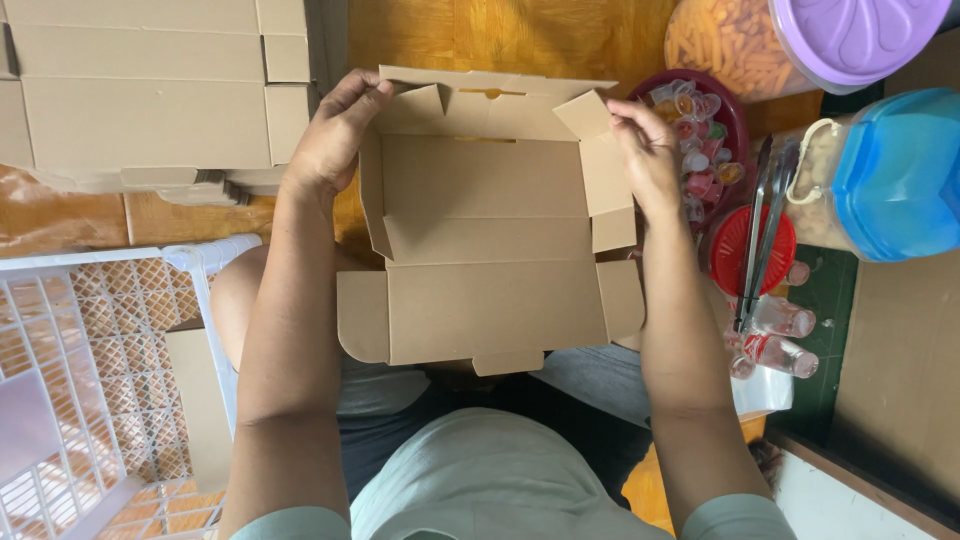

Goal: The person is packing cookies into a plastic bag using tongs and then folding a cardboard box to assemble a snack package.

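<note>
**Hands on the far corners of a half-folded box**

Fingers first: from my remote seat I see the left hand [335,140] curled over the far left corner of the cardboard box [490,230], fingertips hooked on the top edge beside a small corner flap. The right hand [645,150] pinches the matching flap at the far right corner, thumb and fingers pressed together on the card.

The box lies directly between the two hands, over the person's lap, its long axis running left to right. Its lid panel hangs open toward the body and the back wall stands up on the far side. Both hands sit at the far end, about equally close to the box, one per corner (neither has the edge in reach).

Outward to the left, a stack of flat cartons [150,90] lies on the floor beyond the left hand, and a white plastic basket [100,350] sits beside the left forearm. To the right, just beside the right hand, a dark red bowl [735,115] holds small jelly cups. Metal tongs [765,230] rest across a red lid, with a purple-lidded jar [800,40] and a blue-lidded jar [880,175] further out.
</note>
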